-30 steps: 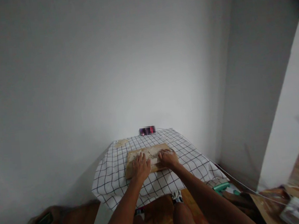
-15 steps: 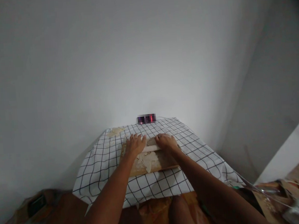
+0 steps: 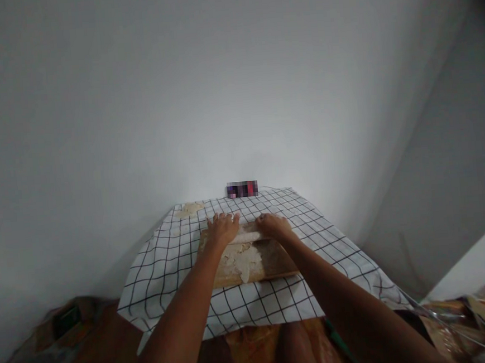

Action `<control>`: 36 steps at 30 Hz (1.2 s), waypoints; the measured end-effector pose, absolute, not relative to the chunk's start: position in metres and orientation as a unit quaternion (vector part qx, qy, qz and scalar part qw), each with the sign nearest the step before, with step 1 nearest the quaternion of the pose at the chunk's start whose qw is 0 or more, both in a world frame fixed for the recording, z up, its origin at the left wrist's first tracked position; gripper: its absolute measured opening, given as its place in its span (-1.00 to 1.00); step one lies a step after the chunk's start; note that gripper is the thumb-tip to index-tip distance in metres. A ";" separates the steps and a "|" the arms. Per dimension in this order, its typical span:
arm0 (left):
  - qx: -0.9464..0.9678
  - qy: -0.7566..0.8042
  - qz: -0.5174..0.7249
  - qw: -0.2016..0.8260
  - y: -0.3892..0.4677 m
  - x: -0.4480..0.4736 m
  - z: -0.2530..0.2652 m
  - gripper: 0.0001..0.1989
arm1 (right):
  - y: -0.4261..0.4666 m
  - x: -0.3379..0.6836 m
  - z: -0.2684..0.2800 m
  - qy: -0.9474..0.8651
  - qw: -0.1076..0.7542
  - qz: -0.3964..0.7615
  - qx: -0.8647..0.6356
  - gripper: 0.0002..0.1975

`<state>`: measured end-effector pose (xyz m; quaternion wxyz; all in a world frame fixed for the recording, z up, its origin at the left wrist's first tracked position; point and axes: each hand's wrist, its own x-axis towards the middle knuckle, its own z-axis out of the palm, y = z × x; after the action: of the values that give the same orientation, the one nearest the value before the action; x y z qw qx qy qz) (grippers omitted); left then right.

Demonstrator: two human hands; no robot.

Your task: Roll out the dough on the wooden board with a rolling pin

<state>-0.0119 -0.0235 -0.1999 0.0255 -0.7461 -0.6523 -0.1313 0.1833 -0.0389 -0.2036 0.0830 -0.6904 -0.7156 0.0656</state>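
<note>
A pale rolling pin (image 3: 247, 237) lies crosswise over a wooden board (image 3: 274, 260). My left hand (image 3: 224, 227) presses down on its left part, fingers curled over the top and slightly apart. At its right end, my right hand (image 3: 273, 224) is closed around the pin. Thin, ragged dough (image 3: 243, 259) is spread on the board on the near side of the pin, with a tongue hanging toward the near edge. Part of the board is hidden under my hands and forearms.
The board rests on a table with a white checked cloth (image 3: 161, 277). More flat dough (image 3: 190, 209) lies at the far left corner. A blurred dark device (image 3: 242, 189) stands at the back against the wall (image 3: 235, 92). Boxes and clutter (image 3: 459, 321) are at lower right.
The rolling pin and both hands have moved slightly away from me over the board, baring more dough on the near side. The view has shifted a little.
</note>
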 end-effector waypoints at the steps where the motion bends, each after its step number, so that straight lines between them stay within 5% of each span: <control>1: -0.746 -0.654 -0.124 0.027 -0.029 -0.012 -0.199 -0.40 | -0.043 0.183 -0.203 -0.713 0.088 0.065 -0.693 -0.47; 11: -0.755 -0.646 -0.106 0.034 -0.098 -0.016 -0.198 -0.57 | -0.112 0.180 -0.198 -0.752 0.113 -0.001 -0.650 -0.52; 36: -0.770 -0.617 -0.154 0.060 -0.194 -0.016 -0.213 -0.51 | -0.183 0.174 -0.217 -0.734 0.171 -0.021 -0.657 -0.54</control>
<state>-0.0160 -0.1936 -0.2134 0.0598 -0.7696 -0.6167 -0.1543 0.1744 -0.1826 -0.2174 0.1708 -0.6574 -0.7337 -0.0214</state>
